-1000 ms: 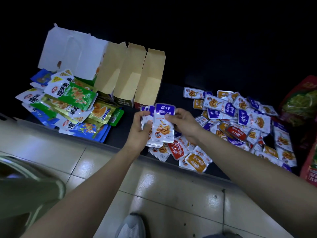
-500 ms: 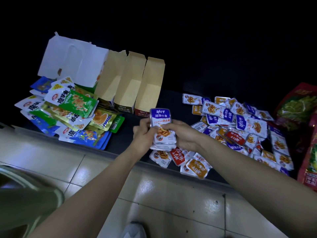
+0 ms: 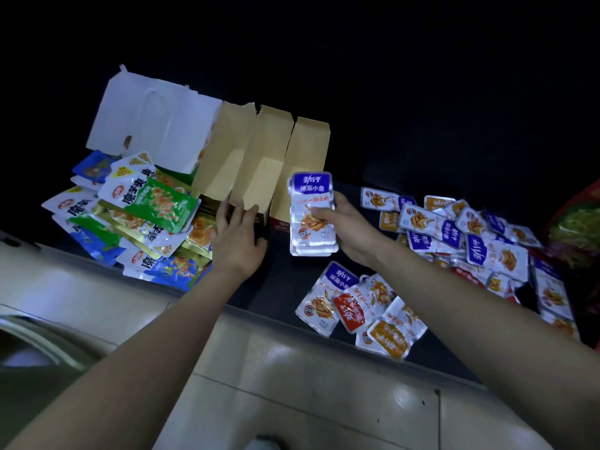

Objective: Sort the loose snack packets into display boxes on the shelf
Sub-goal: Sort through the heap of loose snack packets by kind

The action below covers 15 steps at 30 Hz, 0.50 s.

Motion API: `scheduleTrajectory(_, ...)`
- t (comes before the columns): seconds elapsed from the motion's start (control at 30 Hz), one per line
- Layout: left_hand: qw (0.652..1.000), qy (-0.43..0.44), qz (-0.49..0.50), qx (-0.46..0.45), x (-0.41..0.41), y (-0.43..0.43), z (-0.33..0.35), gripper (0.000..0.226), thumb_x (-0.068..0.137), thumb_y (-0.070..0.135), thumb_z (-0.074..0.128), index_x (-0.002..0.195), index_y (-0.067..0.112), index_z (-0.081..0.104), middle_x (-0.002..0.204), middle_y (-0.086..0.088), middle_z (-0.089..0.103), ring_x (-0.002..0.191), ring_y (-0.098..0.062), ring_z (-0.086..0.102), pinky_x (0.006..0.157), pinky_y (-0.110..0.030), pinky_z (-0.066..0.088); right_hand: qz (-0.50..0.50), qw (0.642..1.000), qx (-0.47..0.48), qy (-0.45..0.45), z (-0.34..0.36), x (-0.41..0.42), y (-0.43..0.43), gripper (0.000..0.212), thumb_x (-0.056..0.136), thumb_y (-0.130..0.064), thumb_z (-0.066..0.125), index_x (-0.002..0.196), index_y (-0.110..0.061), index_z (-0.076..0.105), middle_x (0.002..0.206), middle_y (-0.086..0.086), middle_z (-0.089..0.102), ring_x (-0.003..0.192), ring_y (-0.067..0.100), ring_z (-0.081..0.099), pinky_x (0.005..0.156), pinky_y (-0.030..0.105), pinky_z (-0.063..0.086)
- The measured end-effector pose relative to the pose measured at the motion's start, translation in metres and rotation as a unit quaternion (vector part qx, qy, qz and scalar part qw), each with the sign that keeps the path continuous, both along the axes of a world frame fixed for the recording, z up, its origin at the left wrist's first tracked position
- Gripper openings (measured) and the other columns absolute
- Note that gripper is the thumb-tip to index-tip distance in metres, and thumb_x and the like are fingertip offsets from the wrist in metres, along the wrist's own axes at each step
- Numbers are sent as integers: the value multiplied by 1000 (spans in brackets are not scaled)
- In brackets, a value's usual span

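My right hand [image 3: 349,228] grips a squared-up stack of purple-and-white snack packets [image 3: 311,203], held upright just in front of the right-hand brown display box [image 3: 308,151]. My left hand [image 3: 238,237] reaches to the front rim of the middle brown display box [image 3: 259,177], fingers touching its edge and holding nothing. A third brown box [image 3: 227,144] stands to the left of it. Loose small packets in purple, red and orange [image 3: 454,235] lie heaped on the dark shelf at the right.
A white opened carton [image 3: 152,125] stands at the back left, above a pile of bigger green, blue and gold packets [image 3: 136,219]. A red and green bag [image 3: 578,222] lies at the far right. The shelf's front edge [image 3: 438,365] meets a tiled floor [image 3: 324,401].
My left hand has let go of the stack and moved left to the middle box's rim. My right hand now holds the stack alone, a little higher and closer to the boxes.
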<state>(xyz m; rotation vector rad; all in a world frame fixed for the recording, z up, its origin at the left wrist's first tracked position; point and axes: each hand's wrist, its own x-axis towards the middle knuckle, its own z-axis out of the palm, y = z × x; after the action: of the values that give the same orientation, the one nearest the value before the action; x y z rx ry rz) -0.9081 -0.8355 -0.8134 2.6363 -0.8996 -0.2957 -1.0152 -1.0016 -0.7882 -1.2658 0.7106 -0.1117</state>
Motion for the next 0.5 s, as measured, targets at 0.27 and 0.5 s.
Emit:
scheduleTrajectory(0.27, 993, -92, 53, -59, 28, 8, -1, 45, 89, 16, 58, 134, 15, 55, 148, -14, 40, 134, -36, 27, 103, -43, 22, -31, 996, -76, 28, -5, 16, -11, 35, 94, -13, 59, 126, -19, 44, 118, 6, 64, 103, 22, 65, 89, 36, 54)
scheduleTrajectory(0.5, 998, -53, 34, -15, 49, 3, -2, 45, 90, 20, 55, 134, 13, 53, 138, -7, 52, 135, -31, 25, 103, -40, 17, -51, 998, -43, 3, -4, 37, -3, 36, 94, -11, 60, 128, -13, 45, 113, 7, 65, 94, 20, 67, 82, 33, 56)
